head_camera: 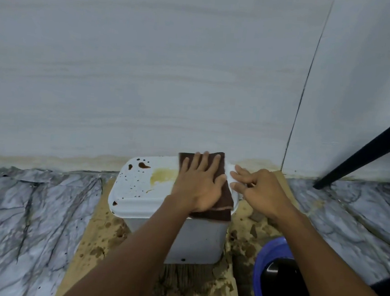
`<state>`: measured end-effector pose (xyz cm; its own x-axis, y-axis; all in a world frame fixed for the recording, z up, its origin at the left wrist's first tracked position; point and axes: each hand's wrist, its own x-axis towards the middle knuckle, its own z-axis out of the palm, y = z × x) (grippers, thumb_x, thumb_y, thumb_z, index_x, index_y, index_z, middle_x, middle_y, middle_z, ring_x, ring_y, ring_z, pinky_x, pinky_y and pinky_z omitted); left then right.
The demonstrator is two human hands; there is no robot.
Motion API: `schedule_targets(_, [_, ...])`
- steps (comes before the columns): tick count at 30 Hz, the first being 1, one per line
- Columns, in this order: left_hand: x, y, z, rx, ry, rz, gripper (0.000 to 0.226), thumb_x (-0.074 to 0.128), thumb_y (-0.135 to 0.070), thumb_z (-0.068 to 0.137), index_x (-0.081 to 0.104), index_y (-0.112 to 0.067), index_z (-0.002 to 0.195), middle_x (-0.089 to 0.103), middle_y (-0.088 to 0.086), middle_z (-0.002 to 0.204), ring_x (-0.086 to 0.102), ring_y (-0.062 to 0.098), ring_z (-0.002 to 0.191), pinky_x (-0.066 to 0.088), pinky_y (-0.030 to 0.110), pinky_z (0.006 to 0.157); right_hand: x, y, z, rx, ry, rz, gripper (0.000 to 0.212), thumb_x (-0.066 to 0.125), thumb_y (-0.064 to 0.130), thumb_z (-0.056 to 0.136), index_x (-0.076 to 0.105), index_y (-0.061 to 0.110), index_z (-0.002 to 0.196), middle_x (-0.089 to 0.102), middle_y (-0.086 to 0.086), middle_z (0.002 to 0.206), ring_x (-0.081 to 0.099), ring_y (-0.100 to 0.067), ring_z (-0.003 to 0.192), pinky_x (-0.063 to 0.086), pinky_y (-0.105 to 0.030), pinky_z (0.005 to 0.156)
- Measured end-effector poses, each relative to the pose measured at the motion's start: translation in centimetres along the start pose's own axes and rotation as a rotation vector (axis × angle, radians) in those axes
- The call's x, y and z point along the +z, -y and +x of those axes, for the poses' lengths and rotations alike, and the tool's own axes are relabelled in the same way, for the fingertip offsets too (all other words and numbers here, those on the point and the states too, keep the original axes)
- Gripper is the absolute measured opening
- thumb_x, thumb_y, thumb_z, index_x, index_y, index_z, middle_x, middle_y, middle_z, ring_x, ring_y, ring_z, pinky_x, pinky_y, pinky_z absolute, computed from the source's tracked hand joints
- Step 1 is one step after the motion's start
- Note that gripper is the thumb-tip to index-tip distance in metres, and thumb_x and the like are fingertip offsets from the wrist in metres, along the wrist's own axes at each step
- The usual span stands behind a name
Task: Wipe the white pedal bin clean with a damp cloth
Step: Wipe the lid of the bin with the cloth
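The bin (143, 190) is white, its lid speckled with dark brown spots and drips and marked by a yellow smear beside the plain dark brown cloth (226, 197), which has one thin pale stripe near its front edge. The floor (30, 216) is pale grey marble with dark branching veins, and the board (101, 234) under the bin is tan and blotched with brown stains. The wall (148, 73) is pale grey-white with a yellowish tide mark along its foot, the bucket (266, 260) is bright blue with a black inside, and the chair leg (366, 151) is black.
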<state>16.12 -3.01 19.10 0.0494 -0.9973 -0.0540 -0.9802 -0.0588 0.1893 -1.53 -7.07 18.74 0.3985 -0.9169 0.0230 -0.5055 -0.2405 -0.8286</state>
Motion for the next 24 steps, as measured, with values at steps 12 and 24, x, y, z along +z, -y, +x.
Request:
schedule_targets(12, [-1.4,6.2,-1.2,-0.176,-0.004,0.001,0.066,0.015,-0.058,0.105,-0.003,-0.030,0.163,-0.008,0.002,0.171,-0.012,0.021,0.157,-0.008,0.044,0.126,0.3,0.8,-0.2,-0.016,0.008,-0.114,0.037,0.067,0.018,0.093,0.065,0.016,0.130,0.051,0.002,0.147,0.044,-0.011,0.140,0.032,-0.035,0.120])
schedule_targets(24, [-0.3,8.0,-5.6,-0.026,-0.059,0.005,0.064,0.011,-0.060,0.104,-0.003,-0.035,0.162,-0.009,-0.009,0.170,-0.014,0.009,0.155,-0.009,0.036,0.127,0.8,3.0,-1.0,0.006,0.050,-0.371,0.043,0.060,0.040,0.096,0.060,0.025,0.136,0.039,0.003,0.157,0.039,-0.019,0.144,0.026,-0.032,0.120])
